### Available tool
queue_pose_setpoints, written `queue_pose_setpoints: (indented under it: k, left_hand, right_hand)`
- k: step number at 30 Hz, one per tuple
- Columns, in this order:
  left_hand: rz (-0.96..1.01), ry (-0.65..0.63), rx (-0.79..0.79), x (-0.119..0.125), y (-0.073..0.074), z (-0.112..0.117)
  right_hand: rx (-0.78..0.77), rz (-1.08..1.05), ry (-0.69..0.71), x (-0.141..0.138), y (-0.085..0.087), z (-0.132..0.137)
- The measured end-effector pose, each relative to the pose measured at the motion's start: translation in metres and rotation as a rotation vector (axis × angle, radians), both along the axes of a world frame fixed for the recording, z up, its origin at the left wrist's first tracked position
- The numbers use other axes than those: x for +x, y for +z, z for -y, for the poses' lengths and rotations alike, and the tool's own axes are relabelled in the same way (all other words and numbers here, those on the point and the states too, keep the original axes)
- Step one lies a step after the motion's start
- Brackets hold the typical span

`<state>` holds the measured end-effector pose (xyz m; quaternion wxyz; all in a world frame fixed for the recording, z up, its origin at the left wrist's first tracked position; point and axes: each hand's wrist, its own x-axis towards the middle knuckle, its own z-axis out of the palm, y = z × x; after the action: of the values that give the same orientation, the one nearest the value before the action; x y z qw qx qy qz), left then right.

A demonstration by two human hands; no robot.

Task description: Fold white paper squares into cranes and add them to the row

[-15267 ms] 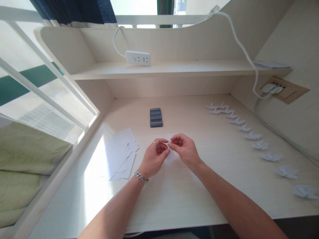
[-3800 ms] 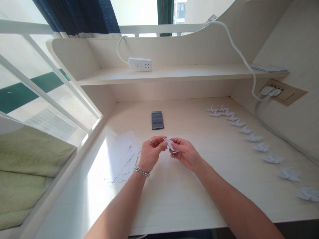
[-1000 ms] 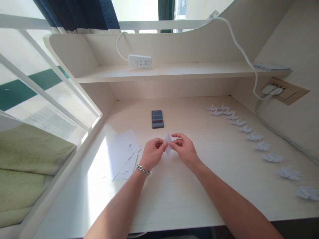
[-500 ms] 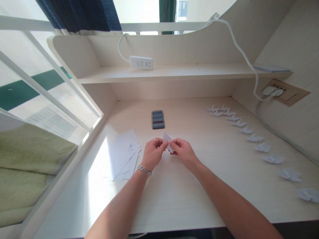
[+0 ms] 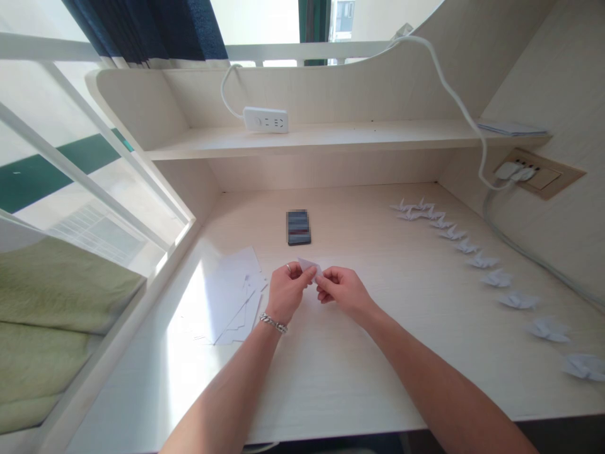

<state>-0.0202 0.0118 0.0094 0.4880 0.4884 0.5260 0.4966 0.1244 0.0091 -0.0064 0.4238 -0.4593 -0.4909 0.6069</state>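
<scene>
A small folded piece of white paper (image 5: 309, 264) is held between both hands over the middle of the desk. My left hand (image 5: 289, 291), with a ring and a chain bracelet, pinches it between thumb and fingers. From the other side my right hand (image 5: 343, 289) grips the paper's right corner with thumb and forefinger, its other fingers curled. Fingers cover the lower part of the paper. Left of my left hand lie loose white paper sheets (image 5: 232, 277), some overlapping. A phone (image 5: 298, 227), its screen blurred out, lies just beyond the hands.
Several folded paper cranes (image 5: 496, 278) form a curved line down the desk's right side. A shelf (image 5: 321, 139) at the back bears a white power strip (image 5: 265, 120). A cable (image 5: 456, 94) runs to the wall socket (image 5: 541, 174). White rails and green cloth (image 5: 61, 315) are at left.
The folded paper has turned, its point swinging from upward to the upper left. My right hand has shifted slightly left and down along it. Both hands still hold it.
</scene>
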Motion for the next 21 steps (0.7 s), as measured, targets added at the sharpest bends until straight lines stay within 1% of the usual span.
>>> queue_pose_setpoints:
  k: [4, 8, 12, 15, 18, 21]
  left_hand:
    - [0.119, 0.039, -0.009, -0.003, -0.0053, -0.003]
    - [0.175, 0.092, -0.003, -0.0036, -0.0089, -0.0039]
    - [0.186, 0.047, -0.01, -0.0004, -0.0091, -0.0024]
    - [0.209, 0.02, 0.0, 0.0004, -0.0078, -0.0018]
    - [0.224, 0.078, 0.022, -0.0016, -0.0064, -0.0023]
    - [0.209, 0.13, 0.031, -0.0051, -0.0055, -0.0034]
  right_hand:
    - [0.069, 0.059, 0.004, 0.0059, -0.0009, -0.0035]
    - [0.068, 0.056, 0.023, 0.0087, 0.0017, -0.0044]
    - [0.058, 0.016, 0.011, 0.0061, 0.0015, -0.0024]
    - [0.083, 0.039, 0.008, 0.0053, -0.0009, -0.0016]
    - [0.09, 0.052, 0.028, 0.0054, -0.0015, -0.0016]
    - [0.063, -0.005, -0.021, 0.0043, 0.0006, -0.0018]
